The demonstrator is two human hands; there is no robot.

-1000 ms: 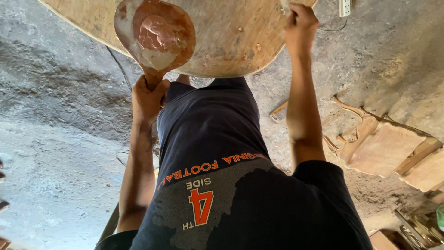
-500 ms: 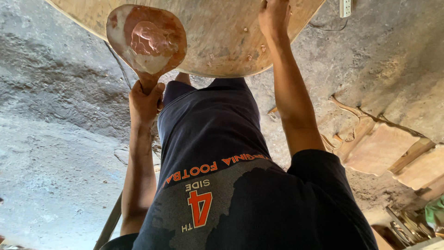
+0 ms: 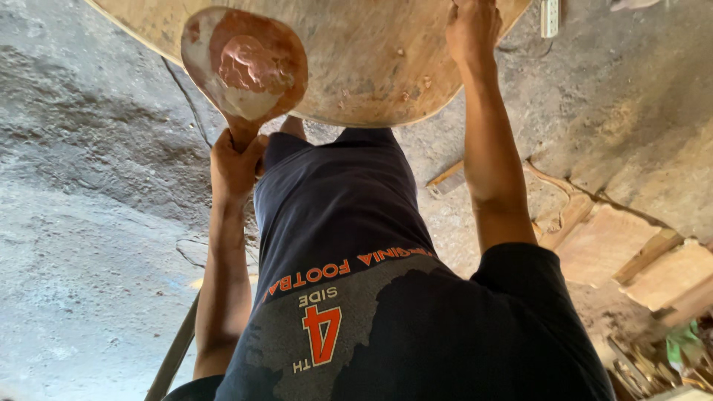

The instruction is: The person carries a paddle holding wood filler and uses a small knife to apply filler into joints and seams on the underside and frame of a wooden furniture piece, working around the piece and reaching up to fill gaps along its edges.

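Note:
My left hand (image 3: 234, 163) grips the short handle of a flat rounded paddle (image 3: 200, 52), blade up. A lump of reddish-brown putty (image 3: 251, 63) sits on the blade. The paddle lies against the near face of a large round wooden board (image 3: 371, 67), which is smeared with dried filler. My right hand (image 3: 471, 30) reaches up to the board's upper right part with fingers curled on it; the fingertips are cut off by the frame's top edge. My dark shirt and shorts fill the lower middle of the view.
A rough grey concrete floor (image 3: 89, 245) lies to the left. Wooden boards and offcuts (image 3: 616, 245) are stacked at the right, and a small wood scrap (image 3: 448, 180) lies near my right arm. A white power strip (image 3: 549, 16) is at the top. A thin bar (image 3: 174, 356) slants at lower left.
My right hand slid left along the board, then back a little to the right. The paddle stays in my left hand and has hardly shifted.

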